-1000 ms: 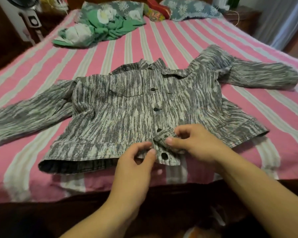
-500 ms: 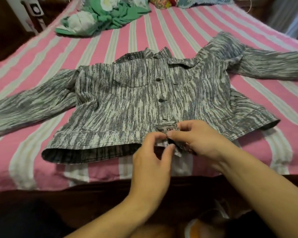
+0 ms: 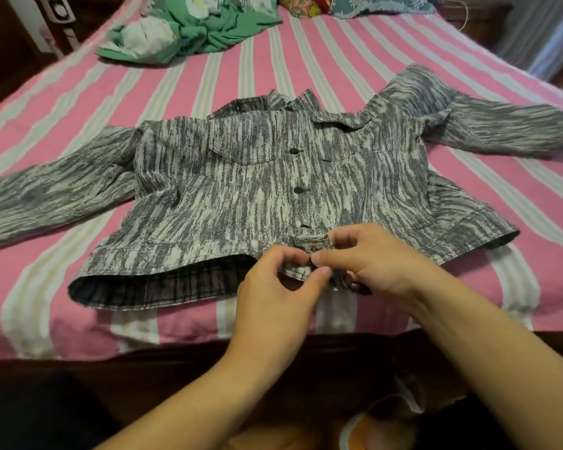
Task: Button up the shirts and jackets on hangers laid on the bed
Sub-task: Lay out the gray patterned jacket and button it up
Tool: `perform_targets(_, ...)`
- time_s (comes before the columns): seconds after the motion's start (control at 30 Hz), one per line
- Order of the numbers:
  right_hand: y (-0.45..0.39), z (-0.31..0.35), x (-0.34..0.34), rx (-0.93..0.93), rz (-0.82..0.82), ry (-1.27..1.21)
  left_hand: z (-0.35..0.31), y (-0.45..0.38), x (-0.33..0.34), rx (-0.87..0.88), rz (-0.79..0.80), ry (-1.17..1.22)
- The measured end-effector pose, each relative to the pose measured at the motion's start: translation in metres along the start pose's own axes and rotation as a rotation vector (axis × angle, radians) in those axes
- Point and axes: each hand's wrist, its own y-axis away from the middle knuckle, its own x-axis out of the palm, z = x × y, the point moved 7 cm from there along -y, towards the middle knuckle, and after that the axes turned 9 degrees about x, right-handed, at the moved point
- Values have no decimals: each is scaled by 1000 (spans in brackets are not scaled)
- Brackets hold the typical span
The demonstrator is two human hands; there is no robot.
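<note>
While I bend over the bed: both my hands work at the hem.
Jacket: grey-and-white streaked denim jacket lies flat, sleeves spread, on the pink-and-white striped bedspread.
Left hand: pinches the hem's front edge.
Right hand: pinches the opposite placket, touching the left.
Count: three round black buttons visible above.
Beyond: one crumpled green-and-white cloth.

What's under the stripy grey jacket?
Under the jacket lies the pink striped bedspread. At the lifted hem, its dark inner lining shows. Both hands, left and right, pinch the bottom front edge, hiding that spot. No hanger shows.
</note>
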Motion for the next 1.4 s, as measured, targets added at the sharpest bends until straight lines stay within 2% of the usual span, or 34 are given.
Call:
perform_targets(0.23,2,3,-2,8,-13,88,19,-2,2,-239,-38,240)
perform_targets(0.33,0,4,-5,-12,-63,152,19,1,7,-274,4,338)
perform_targets(0.47,-1,3,-4,-30,-79,210,22,3,5,-305,-56,323)
perform_targets(0.6,4,16,-5,-143,-212,418,21,6,8,-427,-72,554)
perform_targets(0.73,11,14,1,-113,-20,307,17,3,5,-421,-66,602)
perform_targets(0.87,13,9,-1,-85,11,192,16,2,4,-412,-52,592)
perform_targets(1.0,18,4,10,9,175,98,17,2,6,-437,-51,614)
perform_targets(1.07,21,4,17,11,199,102,15,5,6,-452,-52,612)
perform_targets(1.23,25,7,23,-68,26,332,17,7,6,-507,-106,638)
perform_targets(1.4,39,8,37,-264,-198,703,19,9,7,-493,-78,580)
